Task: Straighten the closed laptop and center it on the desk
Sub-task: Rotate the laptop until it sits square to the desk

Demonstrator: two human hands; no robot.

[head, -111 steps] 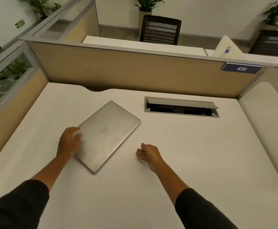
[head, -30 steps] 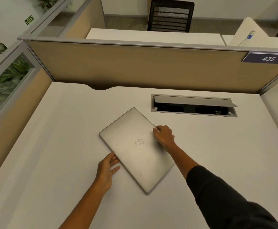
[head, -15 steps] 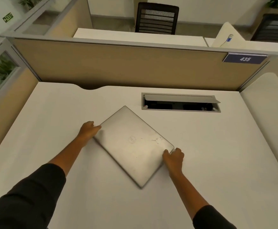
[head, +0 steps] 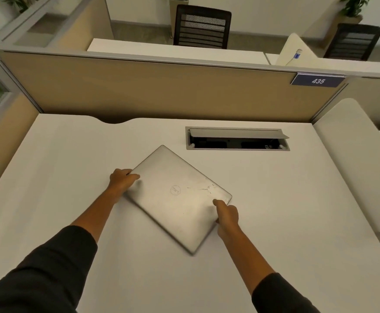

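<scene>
A closed silver laptop (head: 177,195) with a round logo and scratch marks lies skewed on the white desk (head: 274,222), one corner pointing at me. My left hand (head: 121,180) grips its left corner, thumb on the lid. My right hand (head: 226,216) holds the right edge near the right corner, index finger lying on the lid. The near-left edge looks blurred and slightly raised off the desk.
An open cable hatch (head: 237,138) is sunk in the desk just beyond the laptop. A beige partition (head: 161,91) with a sign reading 435 closes off the back. A side desk (head: 360,166) adjoins on the right. Black chairs (head: 201,28) stand beyond the partition.
Earlier the laptop slanted the other way on the left; it has been turned and moved toward the middle. Over the last half second both hands keep their hold and the laptop shifts slightly.
</scene>
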